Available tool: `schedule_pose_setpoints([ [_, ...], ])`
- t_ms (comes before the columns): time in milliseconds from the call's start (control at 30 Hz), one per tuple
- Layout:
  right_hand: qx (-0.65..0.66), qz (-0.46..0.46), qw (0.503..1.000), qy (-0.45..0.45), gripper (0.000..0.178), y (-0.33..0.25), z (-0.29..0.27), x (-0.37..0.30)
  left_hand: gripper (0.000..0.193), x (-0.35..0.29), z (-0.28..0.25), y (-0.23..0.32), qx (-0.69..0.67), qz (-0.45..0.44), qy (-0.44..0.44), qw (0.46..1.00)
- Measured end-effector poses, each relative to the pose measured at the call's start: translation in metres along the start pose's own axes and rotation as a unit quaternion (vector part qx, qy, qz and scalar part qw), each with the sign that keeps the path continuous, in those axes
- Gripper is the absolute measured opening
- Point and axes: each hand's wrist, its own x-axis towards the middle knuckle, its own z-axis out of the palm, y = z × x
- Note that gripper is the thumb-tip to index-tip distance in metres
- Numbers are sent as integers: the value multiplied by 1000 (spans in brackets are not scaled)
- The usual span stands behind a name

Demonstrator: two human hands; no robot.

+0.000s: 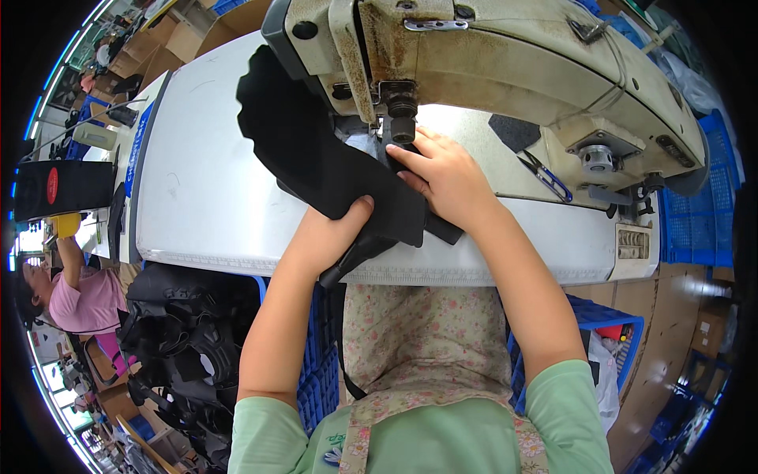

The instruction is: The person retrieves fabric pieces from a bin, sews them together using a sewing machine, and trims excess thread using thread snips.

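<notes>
A black fabric piece (316, 154) with a scalloped far end lies across the sewing machine bed, partly folded over itself toward me. My left hand (335, 237) grips its near part, thumb on top and the fingers hidden underneath. Beside the needle area, my right hand (454, 180) pinches the fabric's right side, its fingertips close to the presser foot. The beige sewing machine (489, 67) stands over the work, its head hiding part of the stitching spot. Narrow black flaps hang from the fabric near the table's front edge.
Blue-handled thread snips (546, 177) and a dark fabric scrap (515, 133) lie right of my right hand. A blue crate (695, 197) stands at the right. Black gear (185, 332) is heaped below the white table (197, 189) at left, near another person (85, 300).
</notes>
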Motion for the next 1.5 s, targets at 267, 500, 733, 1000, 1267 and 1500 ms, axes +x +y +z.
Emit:
schedule_pose_setpoints([
  [267,-4,7,1000,1,33,2,-1,1,49,-4,-2,2,47,7,110,993],
  [500,-13,-3,1000,9,30,0,-4,-3,66,-29,-2,41,513,239,169,807],
  [733,7,2,1000,13,31,0,-3,-3,93,-9,-17,62,526,154,-128,826],
  [1000,83,-10,996,-8,31,15,-8,1,65,2,-15,50,480,170,-146,848],
  [1267,50,-21,999,-3,30,10,-4,-3,62,2,-2,49,500,174,-132,838],
  [1500,16,-19,1000,-13,32,11,-4,-2,61,7,1,60,526,106,-175,826],
])
